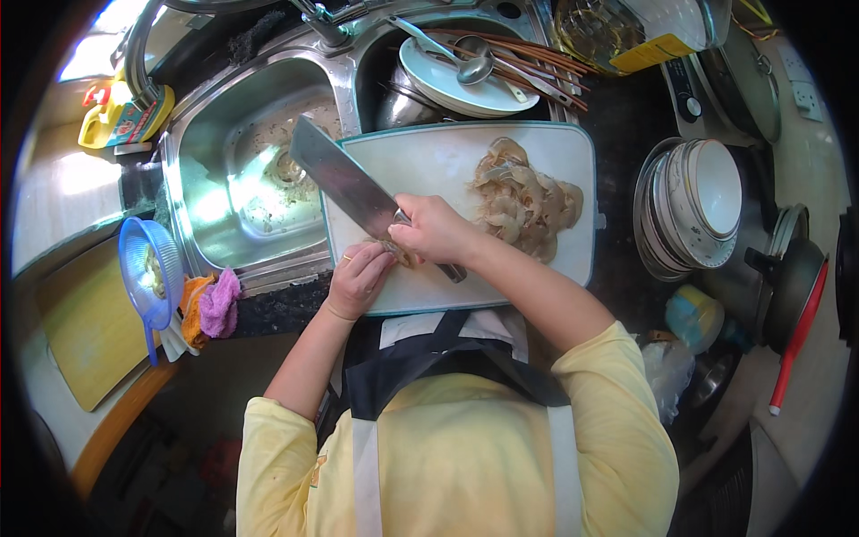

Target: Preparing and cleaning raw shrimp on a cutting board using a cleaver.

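My right hand (433, 228) grips the handle of a broad Chinese cleaver (345, 181), whose blade points up and left past the board's edge towards the sink. At the near left part of the white cutting board (429, 161), my left hand (361, 272) pinches a small raw shrimp (397, 252). The shrimp lies close below the cleaver's handle end and is partly covered by my fingers. A heap of raw, peeled-looking shrimp (527, 201) rests on the right half of the board.
A steel sink (248, 168) lies left, a second basin holding plates (429, 67), spoons and chopsticks behind the board. Stacked bowls (715, 188) stand right. A blue strainer (151, 268), cloths (219, 305) and a yellow bottle (127, 111) sit left; a red-handled pan (795, 295) stands far right.
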Action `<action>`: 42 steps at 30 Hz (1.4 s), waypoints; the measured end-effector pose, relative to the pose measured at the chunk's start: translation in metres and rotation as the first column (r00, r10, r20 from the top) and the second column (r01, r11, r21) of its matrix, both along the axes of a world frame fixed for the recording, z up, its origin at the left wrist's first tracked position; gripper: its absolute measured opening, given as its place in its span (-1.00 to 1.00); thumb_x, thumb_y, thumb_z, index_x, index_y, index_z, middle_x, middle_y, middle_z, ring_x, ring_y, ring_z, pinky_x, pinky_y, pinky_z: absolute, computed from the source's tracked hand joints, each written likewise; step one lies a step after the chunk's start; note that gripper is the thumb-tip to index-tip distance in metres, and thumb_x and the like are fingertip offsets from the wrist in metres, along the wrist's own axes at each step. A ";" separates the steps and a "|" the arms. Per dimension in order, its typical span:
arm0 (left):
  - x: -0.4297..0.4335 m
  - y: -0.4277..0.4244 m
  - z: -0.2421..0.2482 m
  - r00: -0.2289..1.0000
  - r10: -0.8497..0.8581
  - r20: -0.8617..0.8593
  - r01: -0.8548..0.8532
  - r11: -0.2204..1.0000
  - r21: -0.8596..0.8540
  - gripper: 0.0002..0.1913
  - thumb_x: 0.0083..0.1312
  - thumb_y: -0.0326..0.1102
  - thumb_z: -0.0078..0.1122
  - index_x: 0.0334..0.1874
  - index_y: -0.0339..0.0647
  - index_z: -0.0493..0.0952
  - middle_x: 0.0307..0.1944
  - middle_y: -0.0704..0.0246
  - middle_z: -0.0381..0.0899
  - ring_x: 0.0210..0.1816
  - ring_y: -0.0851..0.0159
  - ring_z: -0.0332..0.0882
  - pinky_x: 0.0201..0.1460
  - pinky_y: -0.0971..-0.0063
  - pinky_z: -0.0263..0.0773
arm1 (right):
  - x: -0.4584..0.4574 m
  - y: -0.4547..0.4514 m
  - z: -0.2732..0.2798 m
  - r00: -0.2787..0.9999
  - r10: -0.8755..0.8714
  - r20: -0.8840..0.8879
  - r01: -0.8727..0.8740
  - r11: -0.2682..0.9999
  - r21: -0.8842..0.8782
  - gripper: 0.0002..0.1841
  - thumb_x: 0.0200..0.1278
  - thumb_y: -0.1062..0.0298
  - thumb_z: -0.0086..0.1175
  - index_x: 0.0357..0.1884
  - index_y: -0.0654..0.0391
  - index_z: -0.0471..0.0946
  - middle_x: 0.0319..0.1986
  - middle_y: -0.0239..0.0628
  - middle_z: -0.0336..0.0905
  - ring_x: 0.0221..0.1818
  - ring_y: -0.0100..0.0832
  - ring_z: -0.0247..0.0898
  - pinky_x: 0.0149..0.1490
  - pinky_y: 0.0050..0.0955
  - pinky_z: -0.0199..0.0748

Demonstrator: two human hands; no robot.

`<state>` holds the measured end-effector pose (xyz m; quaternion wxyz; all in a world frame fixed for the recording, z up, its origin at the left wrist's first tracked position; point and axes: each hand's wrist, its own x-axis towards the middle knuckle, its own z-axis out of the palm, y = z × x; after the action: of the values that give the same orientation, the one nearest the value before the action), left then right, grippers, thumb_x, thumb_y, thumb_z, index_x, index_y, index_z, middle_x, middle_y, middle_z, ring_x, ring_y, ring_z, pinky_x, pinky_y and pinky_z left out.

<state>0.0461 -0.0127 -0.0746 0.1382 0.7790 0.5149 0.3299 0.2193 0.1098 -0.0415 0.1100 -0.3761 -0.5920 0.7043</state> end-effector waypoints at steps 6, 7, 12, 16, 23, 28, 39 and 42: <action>0.001 0.001 0.019 0.989 0.140 -0.036 -0.142 0.989 -0.048 -0.67 -0.01 -0.52 0.40 -0.16 -0.22 0.56 -0.26 0.28 0.56 -0.17 0.09 0.55 -0.03 0.21 0.45 | 0.053 -0.012 0.026 0.986 -0.138 0.095 0.134 0.990 0.047 -0.79 0.28 0.33 0.10 -0.28 0.31 0.44 -0.66 -0.22 0.51 -0.68 -0.43 0.49 -0.53 -0.38 0.45; 0.002 0.007 0.028 0.989 0.141 -0.035 -0.142 0.989 -0.046 -0.67 -0.01 -0.52 0.40 -0.16 -0.22 0.56 -0.26 0.28 0.56 -0.17 0.09 0.55 -0.03 0.21 0.45 | 0.066 -0.016 0.029 0.986 -0.138 0.096 0.133 0.990 0.050 -0.79 0.28 0.33 0.10 -0.28 0.31 0.44 -0.66 -0.22 0.51 -0.68 -0.43 0.49 -0.53 -0.38 0.45; -0.004 0.033 0.037 0.944 -0.180 -0.276 0.088 0.945 -0.316 -0.72 -0.07 -0.43 0.25 -0.24 -0.14 0.51 -0.30 0.30 0.50 -0.19 0.10 0.50 -0.07 0.21 0.39 | 0.106 -0.042 0.046 0.943 -0.229 0.242 0.228 0.973 0.034 -0.80 0.29 0.35 0.11 -0.18 0.28 0.47 -0.64 -0.32 0.49 -0.65 -0.51 0.47 -0.50 -0.43 0.42; 0.001 0.030 0.035 0.915 -0.258 -0.311 0.131 0.917 -0.376 -0.74 -0.02 -0.43 0.28 -0.25 -0.16 0.51 -0.30 0.29 0.53 -0.16 0.10 0.54 -0.12 0.26 0.43 | 0.126 -0.068 0.046 0.941 -0.265 0.210 0.280 0.959 -0.045 -0.83 0.31 0.37 0.11 -0.22 0.27 0.47 -0.64 -0.37 0.49 -0.66 -0.55 0.44 -0.52 -0.47 0.39; -0.012 0.005 0.044 0.992 0.100 0.072 -0.055 0.879 -0.473 -0.74 0.29 -0.46 0.20 0.02 -0.23 0.62 -0.23 0.20 0.67 -0.21 0.11 0.68 -0.10 0.34 0.56 | 0.132 -0.084 0.053 0.935 -0.283 0.213 0.302 0.951 -0.063 -0.85 0.32 0.38 0.12 -0.32 0.23 0.44 -0.65 -0.41 0.48 -0.66 -0.62 0.40 -0.53 -0.55 0.36; -0.083 -0.011 0.079 0.639 0.728 0.247 -0.438 0.609 -0.661 -0.77 0.41 -0.41 0.17 0.06 -0.24 0.63 -0.21 0.41 0.69 -0.20 0.48 0.59 -0.13 0.56 0.50 | 0.133 -0.082 0.065 0.918 -0.316 0.239 0.343 0.936 -0.083 -0.87 0.33 0.39 0.12 -0.31 0.22 0.46 -0.64 -0.42 0.47 -0.66 -0.62 0.39 -0.52 -0.56 0.39; -0.285 -0.063 0.123 0.248 0.911 -0.331 -0.926 0.323 0.196 -0.46 0.33 -0.33 0.25 0.34 -0.29 0.38 0.35 -0.02 0.30 0.37 -0.04 0.28 0.41 0.17 0.22 | 0.135 -0.085 0.065 0.902 -0.364 0.230 0.390 0.918 -0.076 -0.87 0.33 0.39 0.13 -0.30 0.22 0.45 -0.65 -0.43 0.46 -0.65 -0.62 0.39 -0.52 -0.56 0.39; -0.222 -0.045 0.095 0.597 0.765 -0.243 -0.793 0.608 -0.032 -0.53 0.28 -0.37 0.27 0.24 -0.29 0.46 0.31 0.02 0.38 0.36 -0.04 0.32 0.42 0.19 0.22 | 0.136 -0.089 0.070 0.883 -0.404 0.239 0.413 0.911 0.013 -0.85 0.34 0.38 0.13 -0.32 0.22 0.45 -0.66 -0.44 0.46 -0.65 -0.62 0.40 -0.52 -0.56 0.38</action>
<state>-0.1754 -0.0574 0.0203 -0.0207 0.4933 0.8361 0.2392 0.3555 0.0208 0.0283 0.1774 -0.5753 -0.4949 0.6267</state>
